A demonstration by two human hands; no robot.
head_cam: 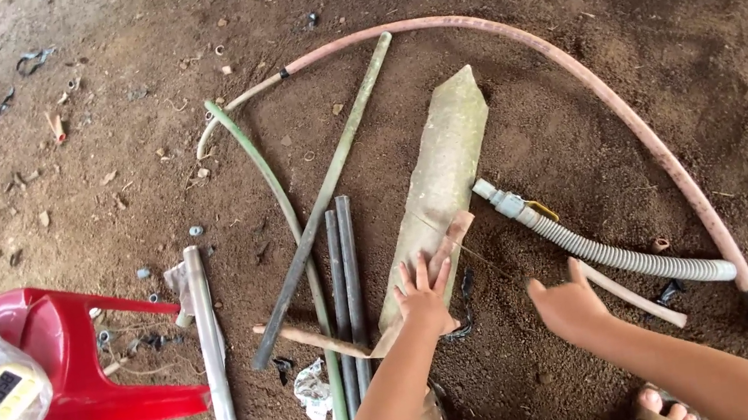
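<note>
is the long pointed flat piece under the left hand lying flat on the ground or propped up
Lying flat. The pointed flat piece rests along the dirt ground, and the left hand presses open-palmed on its near end.

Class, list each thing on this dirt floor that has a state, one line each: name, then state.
Left hand: open, flat on the wooden plank.
Right hand: open, holding nothing.
Wooden plank: lying flat.
Ribbed hose: lying loose.
Pink hose: curved in an arc.
Red chair: tipped over.

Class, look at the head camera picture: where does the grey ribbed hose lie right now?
The grey ribbed hose lies on the dirt floor right of centre, between the pale flat plank and the long pink hose, just beyond the right hand.
</note>
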